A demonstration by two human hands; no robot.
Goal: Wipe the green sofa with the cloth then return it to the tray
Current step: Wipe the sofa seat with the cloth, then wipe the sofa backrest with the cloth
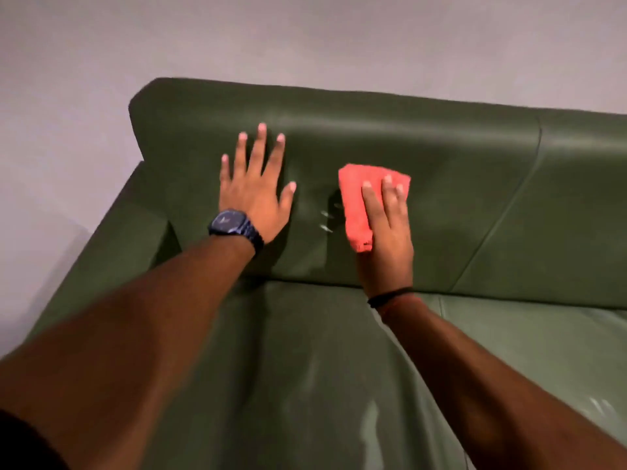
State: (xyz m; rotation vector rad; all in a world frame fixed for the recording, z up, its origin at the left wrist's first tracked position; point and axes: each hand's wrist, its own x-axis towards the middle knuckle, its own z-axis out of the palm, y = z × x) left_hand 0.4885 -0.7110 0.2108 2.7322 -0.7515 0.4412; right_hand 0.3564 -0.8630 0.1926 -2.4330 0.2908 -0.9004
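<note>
The green leather sofa [441, 171] fills most of the view, backrest above and seat cushions below. A folded pink-red cloth [356, 201] lies flat against the left backrest cushion. My right hand [386, 232] presses on the cloth with its fingers laid over it. My left hand [258, 188], with a dark watch at the wrist, rests flat on the backrest to the left of the cloth, fingers spread and holding nothing. A few small shiny wet marks [327, 220] show between the two hands. The tray is not in view.
A plain pale wall [305, 39] runs behind the sofa. The sofa's left armrest [112, 245] stands at the left edge. A seam [502, 212] divides the backrest cushions on the right. Glossy streaks show on the seat cushion [369, 422].
</note>
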